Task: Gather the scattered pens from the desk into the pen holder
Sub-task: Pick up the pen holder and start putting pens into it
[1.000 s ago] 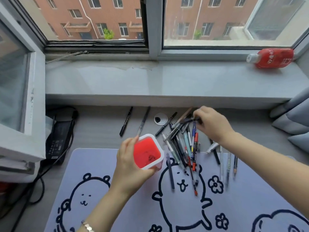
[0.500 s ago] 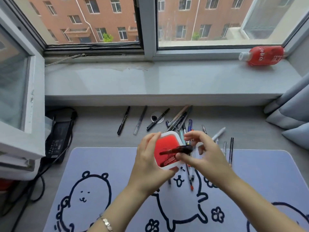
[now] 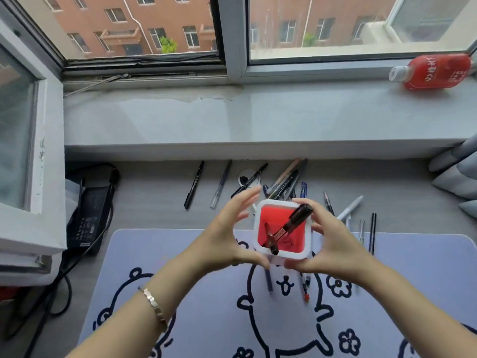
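Observation:
The pen holder (image 3: 286, 255), a square white cup with a red inside, is held up over the mat between both hands. My left hand (image 3: 227, 239) cups its left side, thumb under the near corner and fingers spread and blurred at the far corner. My right hand (image 3: 333, 249) grips its right side. A dark pen (image 3: 289, 227) leans slantwise inside the holder, its top end by my right fingertips. Several loose pens (image 3: 284, 182) lie heaped on the desk just behind the holder. More pens lie under the holder and to its right, among them a white pen (image 3: 349, 208).
A black marker (image 3: 193, 184) and a clear pen (image 3: 220, 184) lie apart at the back left. The cartoon desk mat (image 3: 206, 293) covers the near desk. A power adapter (image 3: 89, 215) with cables sits at left, a red bottle (image 3: 436, 71) on the windowsill, and cushions (image 3: 459, 174) at right.
My right hand carried a dark pen from the pile to the holder and let it drop in. That hand now grips the holder's right side. The holder has shifted right.

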